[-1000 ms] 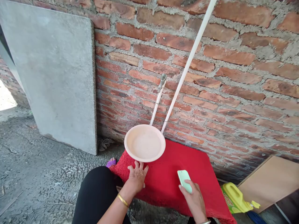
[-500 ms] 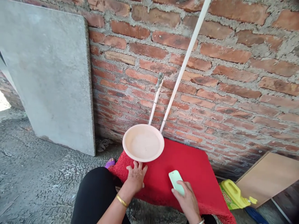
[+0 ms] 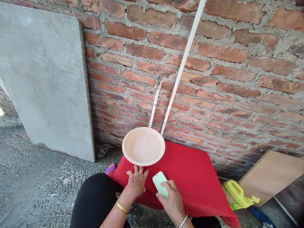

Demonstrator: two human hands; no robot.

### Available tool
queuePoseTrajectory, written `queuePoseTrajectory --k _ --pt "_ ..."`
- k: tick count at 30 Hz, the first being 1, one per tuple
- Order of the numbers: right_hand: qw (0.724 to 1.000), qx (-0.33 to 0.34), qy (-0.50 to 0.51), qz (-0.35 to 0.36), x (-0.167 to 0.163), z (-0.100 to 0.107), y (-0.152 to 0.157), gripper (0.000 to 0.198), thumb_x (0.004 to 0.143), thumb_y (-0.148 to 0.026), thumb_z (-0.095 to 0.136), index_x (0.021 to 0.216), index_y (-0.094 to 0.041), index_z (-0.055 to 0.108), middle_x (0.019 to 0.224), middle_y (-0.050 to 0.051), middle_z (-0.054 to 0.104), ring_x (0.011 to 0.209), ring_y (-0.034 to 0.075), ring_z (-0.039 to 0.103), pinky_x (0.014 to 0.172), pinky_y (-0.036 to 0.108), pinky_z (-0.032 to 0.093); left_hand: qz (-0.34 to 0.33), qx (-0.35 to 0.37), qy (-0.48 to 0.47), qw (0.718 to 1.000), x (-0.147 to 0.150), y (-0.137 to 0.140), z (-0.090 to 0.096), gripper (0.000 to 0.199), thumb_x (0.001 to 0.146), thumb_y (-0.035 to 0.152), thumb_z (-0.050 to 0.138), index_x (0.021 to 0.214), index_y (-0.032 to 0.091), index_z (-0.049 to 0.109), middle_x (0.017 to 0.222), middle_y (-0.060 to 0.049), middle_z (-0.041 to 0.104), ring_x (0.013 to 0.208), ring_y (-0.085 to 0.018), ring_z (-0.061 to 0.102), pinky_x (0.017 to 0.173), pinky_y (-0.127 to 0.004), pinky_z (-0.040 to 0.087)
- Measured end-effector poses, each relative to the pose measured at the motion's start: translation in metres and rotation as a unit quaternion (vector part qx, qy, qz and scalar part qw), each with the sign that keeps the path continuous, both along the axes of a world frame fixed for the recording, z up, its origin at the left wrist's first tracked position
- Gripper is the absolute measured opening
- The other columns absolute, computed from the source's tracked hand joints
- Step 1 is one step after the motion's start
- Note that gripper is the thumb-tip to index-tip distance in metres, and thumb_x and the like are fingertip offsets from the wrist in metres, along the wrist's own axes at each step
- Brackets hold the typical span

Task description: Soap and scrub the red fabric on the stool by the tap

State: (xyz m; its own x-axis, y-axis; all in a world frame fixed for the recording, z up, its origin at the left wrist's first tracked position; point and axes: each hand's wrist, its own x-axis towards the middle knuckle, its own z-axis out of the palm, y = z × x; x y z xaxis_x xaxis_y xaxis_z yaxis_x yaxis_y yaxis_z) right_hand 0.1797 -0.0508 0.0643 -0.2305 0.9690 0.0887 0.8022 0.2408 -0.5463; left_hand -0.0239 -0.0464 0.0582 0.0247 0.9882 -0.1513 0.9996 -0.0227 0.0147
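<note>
My right hand [image 3: 171,201] grips a mint-green scrub brush [image 3: 158,181] by its sides, just above a red cloth [image 3: 187,174]. The brush shows a smooth rounded back with a small hole at the far end; its underside is hidden. With fingers spread, my left hand [image 3: 137,182] rests palm down on the cloth's left part, its fingertips close to the near rim of a pale pink basin [image 3: 143,147]. The basin sits on the cloth's far left corner, with a few dark specks inside. The cloth drapes over a low surface that it hides.
A brick wall [image 3: 142,50] rises behind, with a tap [image 3: 157,81] and a white pipe [image 3: 181,69]. A grey slab [image 3: 52,82] leans at left. At right are a yellow jug [image 3: 236,194], a tan board [image 3: 270,177] and a blue slipper [image 3: 260,217]. The floor looks wet.
My right hand has moved left across the red cloth with the scrub brush, nearer to my left hand. My left hand has barely moved. The view has shifted slightly.
</note>
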Motion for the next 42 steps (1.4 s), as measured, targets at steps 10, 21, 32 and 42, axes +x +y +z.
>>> queuePoseTrajectory --k 10,21,32,42 --pt "0.989 -0.002 -0.016 -0.15 0.096 -0.013 0.026 0.04 0.076 -0.054 0.057 0.104 -0.028 0.068 0.099 0.005 0.062 0.093 0.024 0.065 0.083 0.035 0.05 0.019 -0.026 -0.02 0.999 0.005 0.002 0.015 0.088 0.07 0.044 0.081 0.148 0.031 0.042 0.155 -0.021 0.036 0.14 -0.046 0.032 0.101 -0.067 0.034" --pt "0.999 0.029 0.011 -0.024 0.036 -0.013 -0.004 0.026 0.074 -0.039 0.064 0.099 -0.031 0.069 0.096 0.0 0.063 0.094 0.02 0.065 0.086 0.029 0.049 0.013 -0.026 0.0 1.0 0.004 0.003 0.012 0.089 0.069 0.046 0.081 0.147 0.034 0.041 0.154 -0.019 0.038 0.137 -0.046 0.035 0.097 -0.066 0.036" --pt "0.986 0.011 0.014 -0.168 0.116 -0.021 0.016 0.044 0.074 -0.061 0.058 0.102 -0.029 0.067 0.099 0.004 0.064 0.094 0.024 0.065 0.084 0.036 0.051 0.019 -0.024 -0.018 0.999 0.005 0.002 0.016 0.091 0.069 0.049 0.081 0.149 0.032 0.04 0.155 -0.02 0.036 0.139 -0.046 0.031 0.101 -0.066 0.033" --pt "0.999 0.019 0.01 -0.027 0.031 -0.009 -0.009 0.027 0.075 -0.038 0.062 0.1 -0.03 0.068 0.098 0.002 0.063 0.095 0.021 0.064 0.088 0.032 0.049 0.017 -0.037 -0.006 0.999 0.003 0.003 0.015 0.091 0.068 0.048 0.082 0.148 0.034 0.04 0.153 -0.018 0.039 0.138 -0.045 0.034 0.099 -0.065 0.036"
